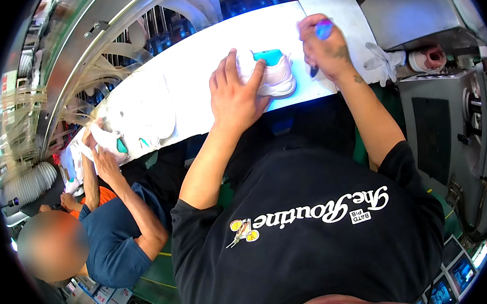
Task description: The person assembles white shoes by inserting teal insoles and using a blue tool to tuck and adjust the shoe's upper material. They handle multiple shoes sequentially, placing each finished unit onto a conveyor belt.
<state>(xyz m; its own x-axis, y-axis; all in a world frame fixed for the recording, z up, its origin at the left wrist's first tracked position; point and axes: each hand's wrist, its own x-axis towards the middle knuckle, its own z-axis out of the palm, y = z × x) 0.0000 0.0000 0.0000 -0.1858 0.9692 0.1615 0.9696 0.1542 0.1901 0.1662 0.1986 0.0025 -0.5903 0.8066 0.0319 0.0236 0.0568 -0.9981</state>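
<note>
A white and pale pink shoe [278,77] sits on a white table [194,50], directly under the wearer's left hand [234,94]. The shoe's sole edge faces the wearer, and its long axis seems to run roughly left to right, though the covering fingers hide its left end. The left hand is nearer, touching the shoe, its spread fingers and thumb clamped over it. The right hand [329,51], blurred, is raised to the right of the shoe and apart from it, fingers curled together around a pen-like tool [314,71] with its dark end pointing down. As for containers, the shoe itself is hollow; a turquoise patch [269,57] shows near its top, but whether that is lining or something inside cannot be told. Farther right of the shoe are a pale glove [383,63], a reddish shoe [432,58] and a grey machine [432,125]. Well left of the shoe, a co-worker's hands [105,162] hold a similar white shoe [108,139]
</note>
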